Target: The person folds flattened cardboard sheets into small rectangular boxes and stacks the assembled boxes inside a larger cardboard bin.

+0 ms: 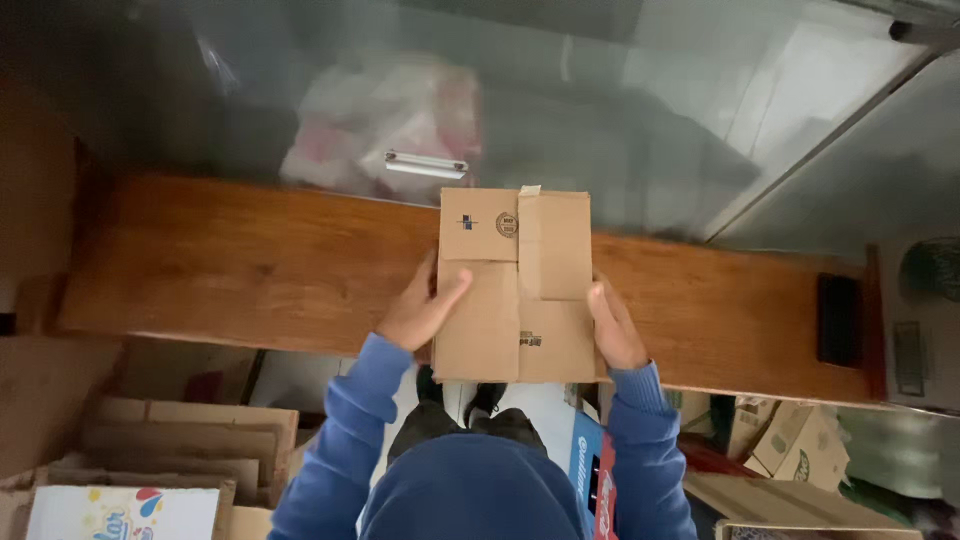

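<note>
Cardboard box [516, 285] sits on the wooden counter [250, 265], bottom side up toward the camera, near edge overhanging the counter's front edge slightly. Its flaps are folded shut and lie flat; a strip of tape runs down part of the centre seam at the far end. Whether the near part of the seam is taped, cannot tell.

Left hand [420, 308] lies against the box's left side, thumb up over the top face: grip spread, pressing on the box rather than pinching. Right hand [615, 325] is flat against the right side, fingers extended, same loose press. Both hands steady the box between them.

Judged progress: flaps closed and box squared up; sealing looks only part done, and nothing for sealing is in either hand.

Count:
- 1 box in hand
- 2 hands, both on it
- 1 dark flat object [838, 320] at the counter's right end, well apart
- 1 metal clip-like bar [425, 164] behind the glass beyond the counter
- several flattened cartons [180, 440] on the floor at left, number unclear; more cartons at lower right
</note>
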